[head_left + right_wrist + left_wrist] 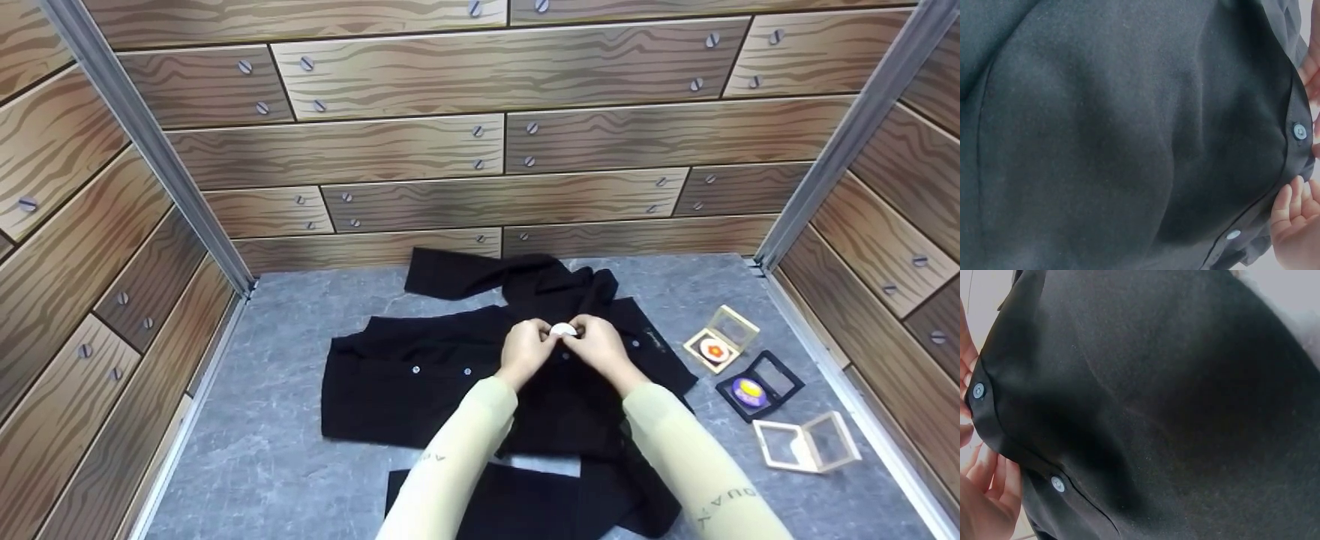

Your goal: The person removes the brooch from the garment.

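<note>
A black button-up shirt (pixel 420 405) lies spread on the grey surface, one sleeve at the back and another at the front. My left hand (pixel 523 349) and right hand (pixel 600 349) meet over its button strip. A small white disc (pixel 562 330) shows between their fingertips, and both hands pinch it from its two sides. Its lower part is hidden. In the left wrist view, fingers touch the strip's edge beside a button (pixel 978 390). The right wrist view has fingers around that edge near a button (pixel 1300 131); the disc cannot be made out there.
On the right stand several open cases: a gold one (pixel 716 365) with a flower-patterned round piece, a black one (pixel 753 414) with a purple and yellow piece, and a pale one (pixel 814 469) with something white. Wood-patterned walls (pixel 450 150) enclose the surface.
</note>
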A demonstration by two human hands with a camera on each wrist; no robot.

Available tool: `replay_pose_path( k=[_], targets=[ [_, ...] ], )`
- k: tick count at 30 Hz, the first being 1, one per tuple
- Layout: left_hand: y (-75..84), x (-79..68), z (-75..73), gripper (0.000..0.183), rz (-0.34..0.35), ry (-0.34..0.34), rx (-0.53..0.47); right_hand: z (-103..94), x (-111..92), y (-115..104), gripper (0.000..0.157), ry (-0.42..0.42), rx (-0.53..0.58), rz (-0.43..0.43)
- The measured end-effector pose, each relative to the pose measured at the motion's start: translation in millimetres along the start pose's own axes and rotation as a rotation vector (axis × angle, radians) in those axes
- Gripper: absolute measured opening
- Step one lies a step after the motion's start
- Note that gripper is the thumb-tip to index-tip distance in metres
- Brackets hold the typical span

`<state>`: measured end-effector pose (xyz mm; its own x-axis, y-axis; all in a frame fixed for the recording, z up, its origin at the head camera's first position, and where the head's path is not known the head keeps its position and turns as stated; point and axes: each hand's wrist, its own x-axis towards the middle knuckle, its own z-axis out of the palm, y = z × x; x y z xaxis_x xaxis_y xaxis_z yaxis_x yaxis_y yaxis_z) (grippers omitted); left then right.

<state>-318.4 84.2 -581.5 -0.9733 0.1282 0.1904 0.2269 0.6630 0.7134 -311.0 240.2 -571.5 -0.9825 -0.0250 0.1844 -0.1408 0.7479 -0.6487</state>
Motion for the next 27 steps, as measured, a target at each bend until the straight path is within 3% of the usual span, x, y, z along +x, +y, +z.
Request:
replay_pose_path(
  k=[27],
  targets=[
    [0.5, -0.7, 0.1, 0.016, -0.012, 0.002, -0.003, -10.6, -1, 9, 0.015, -0.004, -0.038, -0.011]
  ],
)
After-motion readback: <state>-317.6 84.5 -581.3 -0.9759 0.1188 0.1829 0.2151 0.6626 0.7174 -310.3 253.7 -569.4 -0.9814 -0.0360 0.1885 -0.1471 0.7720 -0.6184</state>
